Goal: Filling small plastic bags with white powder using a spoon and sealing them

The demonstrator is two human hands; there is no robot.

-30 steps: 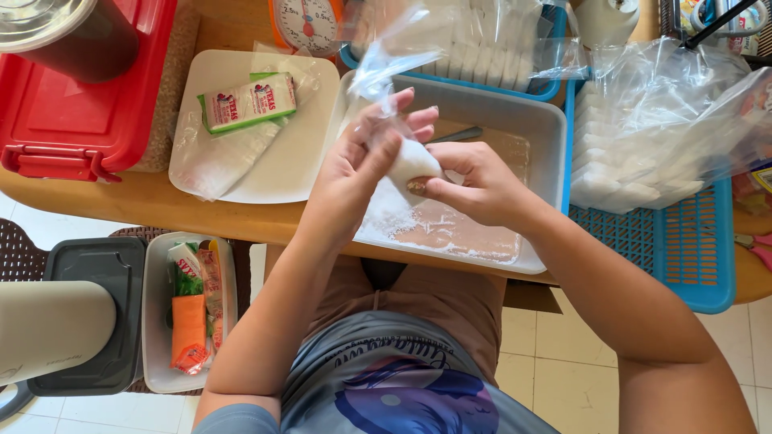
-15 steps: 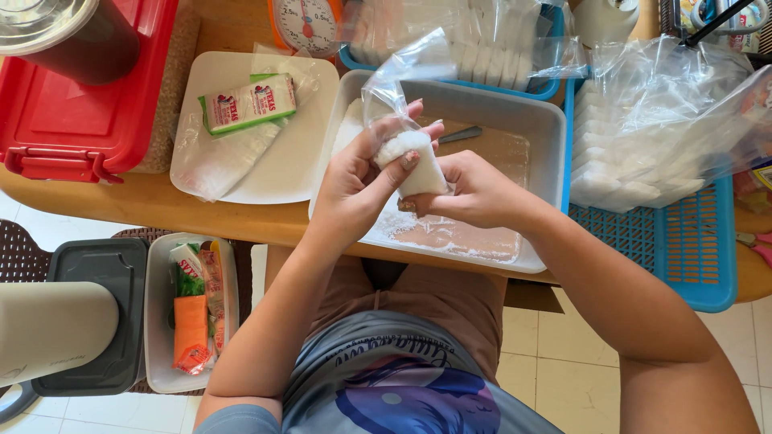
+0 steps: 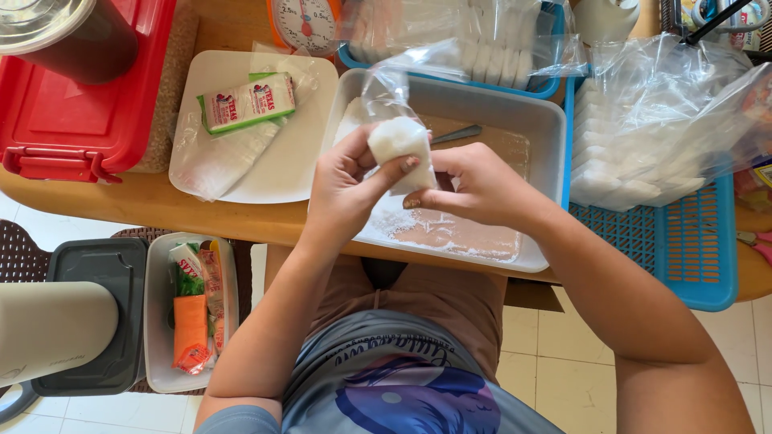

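Observation:
Both hands hold a small clear plastic bag (image 3: 400, 145) packed with white powder, above a grey rectangular tray (image 3: 547, 120). My left hand (image 3: 346, 189) grips the bag from the left, thumb across its filled part. My right hand (image 3: 474, 183) pinches its lower right side. The bag's empty top (image 3: 386, 80) sticks up loose and crinkled. White powder lies spread over the tray's floor (image 3: 434, 229), and a metal spoon (image 3: 457, 133) rests in the tray behind the hands.
A white plate (image 3: 305, 161) with a packet and flat bags lies left of the tray. Blue baskets (image 3: 683, 249) of filled bags stand right and behind. A red box (image 3: 80, 112), a kitchen scale (image 3: 307, 24) and a lower tray of packets (image 3: 158, 321) are at left.
The hands turned the filled bag upright and lifted it slightly. The left thumb now lies across its front and the bag's loose top shifted rightwards.

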